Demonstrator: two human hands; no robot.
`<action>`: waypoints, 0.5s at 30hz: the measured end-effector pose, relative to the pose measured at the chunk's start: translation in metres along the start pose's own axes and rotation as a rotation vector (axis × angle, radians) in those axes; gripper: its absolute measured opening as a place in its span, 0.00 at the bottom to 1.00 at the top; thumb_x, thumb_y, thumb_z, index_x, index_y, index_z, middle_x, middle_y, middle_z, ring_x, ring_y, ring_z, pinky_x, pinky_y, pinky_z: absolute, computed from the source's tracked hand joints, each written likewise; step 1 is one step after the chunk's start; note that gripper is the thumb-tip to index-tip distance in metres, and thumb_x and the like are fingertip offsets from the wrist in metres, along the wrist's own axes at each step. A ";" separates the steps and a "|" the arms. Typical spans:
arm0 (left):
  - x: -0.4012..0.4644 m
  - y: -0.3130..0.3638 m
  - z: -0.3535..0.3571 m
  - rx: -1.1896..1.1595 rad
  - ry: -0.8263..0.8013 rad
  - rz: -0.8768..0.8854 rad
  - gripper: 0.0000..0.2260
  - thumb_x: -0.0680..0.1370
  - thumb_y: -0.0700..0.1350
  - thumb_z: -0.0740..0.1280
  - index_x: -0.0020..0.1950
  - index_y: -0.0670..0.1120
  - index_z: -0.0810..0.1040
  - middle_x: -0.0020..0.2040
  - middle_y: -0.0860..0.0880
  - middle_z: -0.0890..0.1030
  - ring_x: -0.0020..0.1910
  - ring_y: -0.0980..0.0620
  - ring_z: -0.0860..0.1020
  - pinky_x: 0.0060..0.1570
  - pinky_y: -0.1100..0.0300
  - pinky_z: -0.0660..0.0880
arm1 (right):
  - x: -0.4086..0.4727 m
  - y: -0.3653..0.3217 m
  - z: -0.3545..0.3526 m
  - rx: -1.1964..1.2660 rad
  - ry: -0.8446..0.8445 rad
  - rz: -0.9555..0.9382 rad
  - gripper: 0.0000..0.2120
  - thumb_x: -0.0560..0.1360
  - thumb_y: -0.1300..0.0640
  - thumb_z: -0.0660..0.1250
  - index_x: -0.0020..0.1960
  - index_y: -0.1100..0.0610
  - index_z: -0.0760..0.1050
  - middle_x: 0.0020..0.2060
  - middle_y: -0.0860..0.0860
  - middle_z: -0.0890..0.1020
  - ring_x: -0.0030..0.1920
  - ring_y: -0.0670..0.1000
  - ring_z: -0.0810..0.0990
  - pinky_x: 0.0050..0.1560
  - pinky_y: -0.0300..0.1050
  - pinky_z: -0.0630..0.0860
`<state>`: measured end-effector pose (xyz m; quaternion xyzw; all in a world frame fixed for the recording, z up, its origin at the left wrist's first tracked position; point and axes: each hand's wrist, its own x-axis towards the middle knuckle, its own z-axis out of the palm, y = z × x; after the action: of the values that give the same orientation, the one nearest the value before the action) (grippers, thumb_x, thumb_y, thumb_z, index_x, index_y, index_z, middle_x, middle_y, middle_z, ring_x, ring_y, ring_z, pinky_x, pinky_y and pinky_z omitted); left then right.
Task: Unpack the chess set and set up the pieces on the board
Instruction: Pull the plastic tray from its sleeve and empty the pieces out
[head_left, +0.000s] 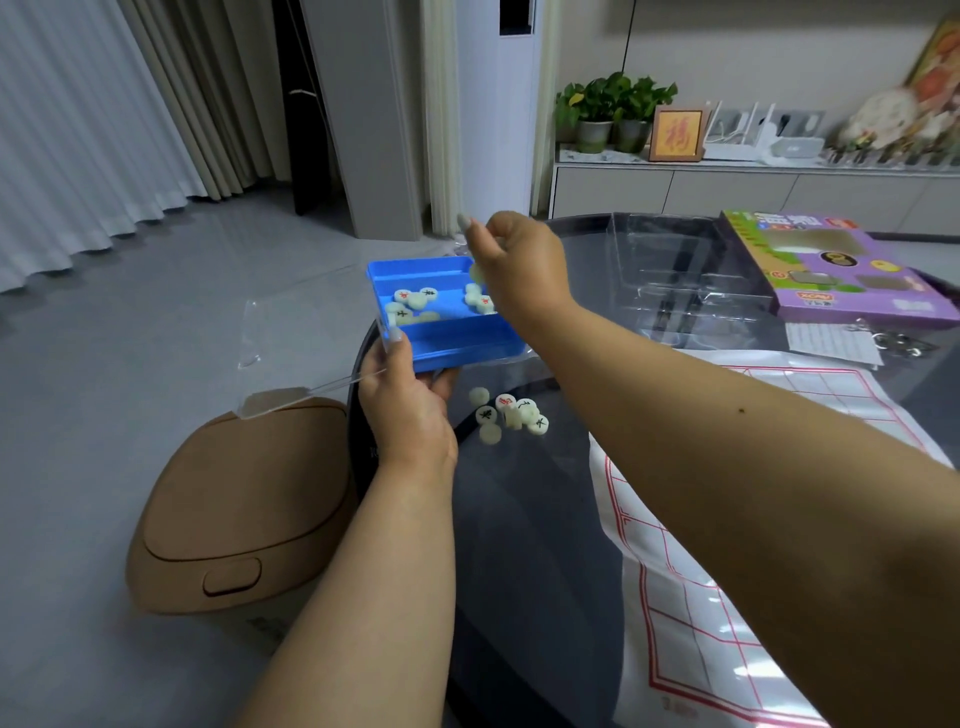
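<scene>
Pieces (511, 413) lie in a small pale heap on the dark glass surface (545, 519), just below the blue tray (457, 340), some showing red or black characters. More pieces (413, 304) sit inside the tray's upper compartment, in two loose clusters. My left hand (408, 402) holds the tray at its near left corner, thumb curled over the rim and fingers underneath, along with a clear plastic lid (306, 343) that hangs out over the floor. My right hand (519, 260) hovers over the tray's right end, fingers curled, pinching one pale piece (477, 271) beneath them; the index finger sticks up. White paper board (727, 571) with red grid lines lies spread to the right, under my right forearm. Farther back on the surface are a clear plastic insert (685, 270), the purple game box (831, 265) and a folded leaflet (831, 343). Beside the surface on the floor stands a tan lidded bin (234, 509).
</scene>
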<state>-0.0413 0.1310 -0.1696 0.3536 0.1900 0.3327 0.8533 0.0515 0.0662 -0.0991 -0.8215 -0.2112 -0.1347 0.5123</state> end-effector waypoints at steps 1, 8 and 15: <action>0.001 0.001 -0.001 -0.021 0.015 0.006 0.14 0.82 0.43 0.59 0.66 0.40 0.72 0.59 0.39 0.79 0.56 0.43 0.81 0.52 0.44 0.79 | -0.001 0.001 -0.003 0.008 0.022 0.018 0.22 0.78 0.47 0.62 0.29 0.53 0.62 0.22 0.45 0.68 0.25 0.44 0.65 0.27 0.37 0.62; 0.006 0.003 -0.005 -0.068 0.159 0.074 0.11 0.82 0.47 0.60 0.63 0.46 0.71 0.56 0.46 0.79 0.54 0.50 0.81 0.54 0.48 0.79 | -0.020 0.042 -0.004 -0.185 -0.066 0.112 0.21 0.79 0.46 0.59 0.32 0.56 0.67 0.29 0.53 0.75 0.32 0.52 0.71 0.33 0.45 0.64; 0.011 0.004 -0.009 -0.130 0.224 0.142 0.09 0.82 0.45 0.61 0.61 0.46 0.72 0.51 0.47 0.80 0.51 0.50 0.82 0.50 0.49 0.80 | -0.028 0.062 0.009 -0.561 -0.365 0.013 0.22 0.80 0.45 0.55 0.31 0.54 0.60 0.27 0.50 0.67 0.35 0.55 0.69 0.28 0.44 0.58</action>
<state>-0.0401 0.1456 -0.1735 0.2706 0.2367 0.4412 0.8222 0.0567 0.0445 -0.1640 -0.9425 -0.2488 -0.0348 0.2206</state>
